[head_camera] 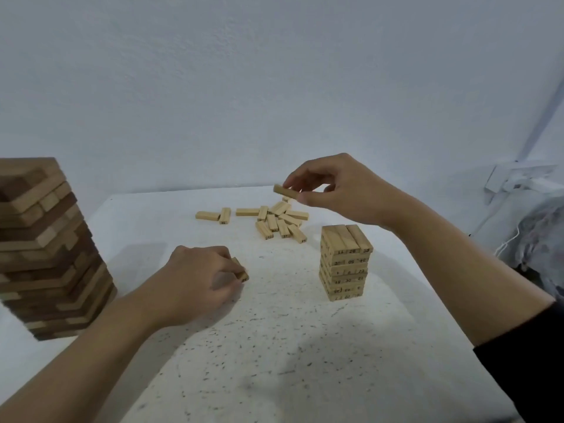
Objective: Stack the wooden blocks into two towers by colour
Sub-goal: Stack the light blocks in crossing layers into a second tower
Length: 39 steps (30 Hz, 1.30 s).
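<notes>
A small tower [346, 261] of pale numbered blocks stands on the right half of the desk [274, 346], several layers tall, with three blocks side by side across its top. Behind it, towards the wall, I see a scatter of loose pale blocks [280, 221] lying flat, some overlapping, and two more just left of the heap.

The right hand [338, 190] hovers above that scatter, up and to the left of the small tower and clear of it. Its thumb and fingers [294, 178] pinch one pale block [285, 191] by its end, held roughly level in the air.

The left hand [198, 276] sits low over the middle of the desk, left of the small tower. Its fingers curl round a second pale block [241, 271], whose printed end pokes out. I cannot read the number.

At the far left stands a much bigger tower [45, 248] of mixed dark and light wood, slightly twisted and cut off by the frame edge.

The desk is white with dark specks, and a pale wall [274, 71] rises behind it. A black sleeve [525, 355] covers the right upper arm.
</notes>
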Available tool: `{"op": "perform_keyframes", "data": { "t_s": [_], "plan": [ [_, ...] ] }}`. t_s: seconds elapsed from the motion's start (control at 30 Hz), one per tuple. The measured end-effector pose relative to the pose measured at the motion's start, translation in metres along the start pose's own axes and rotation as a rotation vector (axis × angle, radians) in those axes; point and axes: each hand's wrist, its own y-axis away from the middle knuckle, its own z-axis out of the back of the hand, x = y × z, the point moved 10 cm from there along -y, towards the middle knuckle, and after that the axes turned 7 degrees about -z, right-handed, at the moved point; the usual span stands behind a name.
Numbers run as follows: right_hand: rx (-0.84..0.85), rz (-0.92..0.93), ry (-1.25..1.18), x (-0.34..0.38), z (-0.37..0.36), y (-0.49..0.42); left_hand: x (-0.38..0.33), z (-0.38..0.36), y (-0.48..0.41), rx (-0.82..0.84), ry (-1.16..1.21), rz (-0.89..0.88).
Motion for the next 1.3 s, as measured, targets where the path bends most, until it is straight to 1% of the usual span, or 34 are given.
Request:
{"op": "perform_keyframes", "data": {
  "t_s": [0.23,0.3,0.4,0.5,0.57,0.67,0.73,0.77,0.83,0.9,1.0,1.07,1.17,1.3],
  "plan": [
    [0.023,0.097,0.34,0.043,-0.068,0.012,0.002,0.005,0.035,0.011,0.067,0.003],
    [0.053,0.077,0.417,0.038,-0.093,0.015,0.002,0.008,0.039,-0.003,0.075,0.004],
    [0.099,-0.017,0.493,0.017,-0.124,0.016,0.006,0.01,0.043,-0.024,0.074,0.012],
    [0.13,-0.095,0.514,-0.002,-0.144,0.015,0.012,0.01,0.043,-0.035,0.075,0.025],
    [0.134,-0.138,0.503,-0.012,-0.15,0.011,0.017,0.012,0.042,-0.073,0.117,0.046],
    [0.095,-0.206,0.37,-0.022,-0.148,0.005,0.028,0.019,0.04,-0.163,0.214,0.099],
    [0.054,-0.26,0.295,-0.026,-0.145,0.0,0.033,0.019,0.038,-0.185,0.225,0.102],
    [0.035,-0.269,0.326,-0.027,-0.144,-0.003,0.034,0.017,0.036,-0.182,0.223,0.094],
    [0.014,-0.26,0.489,-0.028,-0.145,-0.008,0.034,0.013,0.035,-0.184,0.218,0.08],
    [0.044,-0.252,0.653,-0.029,-0.15,-0.011,0.034,0.009,0.036,-0.215,0.208,0.087],
    [0.084,-0.283,0.775,-0.039,-0.158,-0.011,0.036,0.007,0.039,-0.261,0.225,0.113],
    [0.066,-0.313,0.763,-0.042,-0.158,-0.012,0.037,0.006,0.04,-0.271,0.237,0.121],
    [0.052,-0.289,0.747,-0.04,-0.158,-0.015,0.036,0.005,0.043,-0.301,0.265,0.136],
    [0.091,-0.257,0.596,-0.03,-0.168,-0.02,0.036,0.006,0.045,-0.324,0.279,0.142]
  ]
}}
